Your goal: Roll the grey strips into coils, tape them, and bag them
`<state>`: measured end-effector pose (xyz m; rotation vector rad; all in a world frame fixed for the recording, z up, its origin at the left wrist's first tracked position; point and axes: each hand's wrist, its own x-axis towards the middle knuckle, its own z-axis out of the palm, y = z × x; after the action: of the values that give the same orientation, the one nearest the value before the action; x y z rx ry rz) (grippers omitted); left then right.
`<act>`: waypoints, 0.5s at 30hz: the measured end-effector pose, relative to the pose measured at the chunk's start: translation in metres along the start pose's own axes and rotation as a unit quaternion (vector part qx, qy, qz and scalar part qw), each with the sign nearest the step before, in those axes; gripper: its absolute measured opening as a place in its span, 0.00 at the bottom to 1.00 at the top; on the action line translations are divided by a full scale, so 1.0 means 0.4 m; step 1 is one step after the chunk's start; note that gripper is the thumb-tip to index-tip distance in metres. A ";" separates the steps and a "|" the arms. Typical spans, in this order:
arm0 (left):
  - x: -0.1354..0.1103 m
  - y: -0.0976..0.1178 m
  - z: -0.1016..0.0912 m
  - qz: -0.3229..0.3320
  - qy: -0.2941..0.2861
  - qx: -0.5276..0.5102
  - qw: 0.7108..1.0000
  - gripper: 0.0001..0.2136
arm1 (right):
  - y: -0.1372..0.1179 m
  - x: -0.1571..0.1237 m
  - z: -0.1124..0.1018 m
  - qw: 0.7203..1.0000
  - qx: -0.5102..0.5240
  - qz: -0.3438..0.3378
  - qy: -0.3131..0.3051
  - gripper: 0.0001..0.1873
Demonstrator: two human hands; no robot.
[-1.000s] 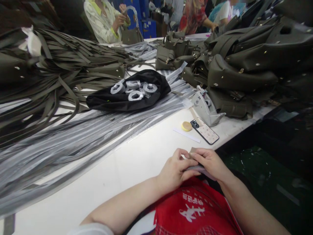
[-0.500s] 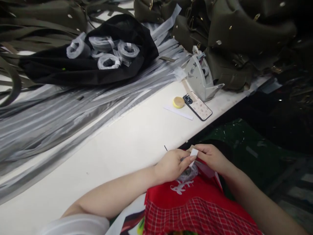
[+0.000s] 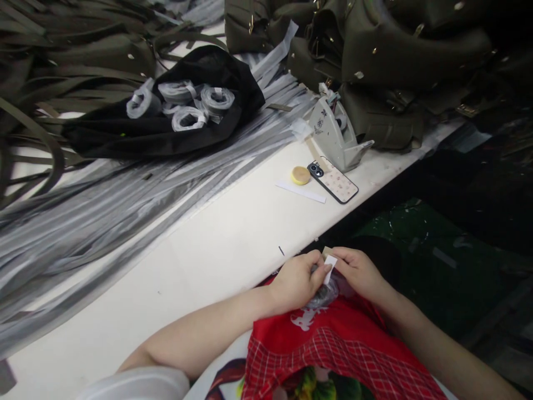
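Both my hands meet over my lap at the white table's (image 3: pixel 216 250) near edge. My left hand (image 3: pixel 297 280) is closed, its fingers pinching a roll of clear tape (image 3: pixel 322 295) that rests on my red apron (image 3: pixel 333 344). My right hand (image 3: pixel 360 272) is closed too, pinching a small white tab (image 3: pixel 330 265) at the tape's end between thumb and forefinger. The two hands touch each other around that tab.
A phone (image 3: pixel 333 180), a round yellow disc (image 3: pixel 300 175), a white strip (image 3: pixel 300 191) and a grey tape dispenser (image 3: pixel 335 133) lie ahead to the right. A black bag (image 3: pixel 166 133) holds several tape rolls. Wrapped grey straps (image 3: pixel 104 211) and olive handbags (image 3: pixel 395 55) fill the back.
The view has tilted down from the people across the table to my lap. My hands have stayed together, and the white tab now shows between my fingers.
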<state>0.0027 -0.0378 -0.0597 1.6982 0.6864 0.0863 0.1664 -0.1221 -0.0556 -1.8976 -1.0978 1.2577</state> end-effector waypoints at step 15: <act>-0.034 0.035 0.041 0.017 0.070 0.052 0.996 0.11 | 0.004 -0.020 -0.062 0.983 0.117 0.042 -0.132 0.17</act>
<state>0.0038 -0.0598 -0.0470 1.8174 0.7772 0.1985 0.1881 -0.1309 -0.0442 -1.6478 -0.9572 1.6460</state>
